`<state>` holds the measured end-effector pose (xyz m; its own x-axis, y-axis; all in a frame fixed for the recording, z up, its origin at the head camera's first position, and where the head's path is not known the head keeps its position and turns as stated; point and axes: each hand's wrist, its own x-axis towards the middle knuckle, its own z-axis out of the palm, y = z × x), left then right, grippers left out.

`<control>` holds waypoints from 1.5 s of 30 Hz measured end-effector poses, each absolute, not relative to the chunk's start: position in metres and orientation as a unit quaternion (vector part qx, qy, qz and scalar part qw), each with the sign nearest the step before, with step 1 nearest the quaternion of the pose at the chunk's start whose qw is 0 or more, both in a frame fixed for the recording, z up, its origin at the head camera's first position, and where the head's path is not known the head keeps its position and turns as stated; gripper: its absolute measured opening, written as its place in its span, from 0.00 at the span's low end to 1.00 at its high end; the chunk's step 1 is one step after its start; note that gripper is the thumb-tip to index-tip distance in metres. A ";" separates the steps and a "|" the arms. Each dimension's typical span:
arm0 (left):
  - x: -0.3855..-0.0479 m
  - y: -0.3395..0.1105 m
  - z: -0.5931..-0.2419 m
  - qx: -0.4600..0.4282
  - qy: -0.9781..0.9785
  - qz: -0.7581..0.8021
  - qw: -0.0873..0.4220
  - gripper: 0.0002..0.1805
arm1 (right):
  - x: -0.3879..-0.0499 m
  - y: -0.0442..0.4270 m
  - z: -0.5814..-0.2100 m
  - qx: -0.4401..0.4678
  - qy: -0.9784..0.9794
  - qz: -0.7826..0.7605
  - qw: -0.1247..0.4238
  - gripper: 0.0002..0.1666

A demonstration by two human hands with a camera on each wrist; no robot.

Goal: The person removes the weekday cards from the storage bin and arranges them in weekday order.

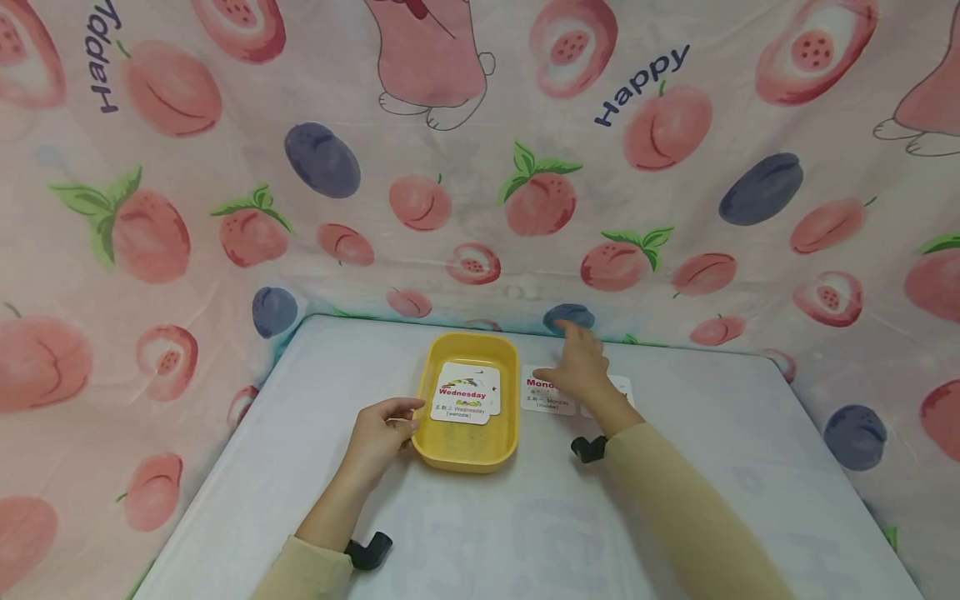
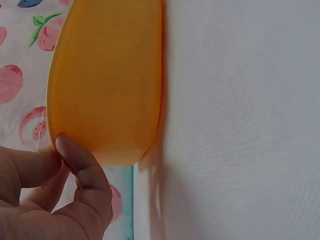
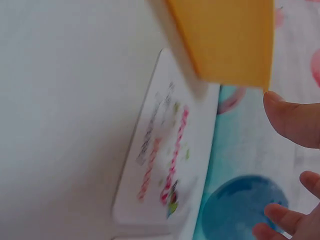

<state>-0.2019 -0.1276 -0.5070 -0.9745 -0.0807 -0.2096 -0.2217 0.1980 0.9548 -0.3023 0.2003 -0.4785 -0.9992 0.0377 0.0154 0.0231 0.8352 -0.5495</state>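
Observation:
A yellow plastic tray (image 1: 468, 460) stands on the white table, with its side wall (image 2: 110, 80) filling much of the left wrist view. My left hand (image 1: 378, 437) pinches the tray's left rim between thumb and fingers. Inside lies a "Wednesday" card (image 1: 461, 407), overlapping another card (image 1: 494, 390) that is mostly covered. Right of the tray, a "Monday" card (image 1: 551, 402) lies flat, blurred in the right wrist view. Beside it is one more card (image 1: 622, 388), partly hidden by my right wrist. My right hand (image 1: 583, 367) is above these two cards, fingers spread, holding nothing.
A cloth printed with peaches and plums (image 1: 465, 208) hangs behind the table and along both sides. The white tabletop (image 1: 480, 533) extends in front of the tray. Black wrist mounts (image 1: 369, 552) project from both sleeves.

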 end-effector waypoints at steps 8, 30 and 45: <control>-0.201 -0.128 -0.506 -0.101 0.772 0.624 0.059 0.19 | -0.300 0.175 -0.466 -0.001 -0.959 0.281 0.026 0.62; -0.202 -0.129 -0.505 -0.100 0.772 0.626 0.054 0.20 | -0.299 0.112 -0.443 0.063 -0.959 0.276 0.013 0.61; -0.203 -0.129 -0.505 -0.090 0.768 0.632 0.057 0.20 | -0.295 0.074 -0.451 0.105 -0.962 0.249 -0.035 0.63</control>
<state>-0.2025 -0.1289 -0.5045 -0.9773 -0.0666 -0.2013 -0.2103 0.1858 0.9598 -0.2945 0.0745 -0.4512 -0.9756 -0.2189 -0.0144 -0.1844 0.8539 -0.4867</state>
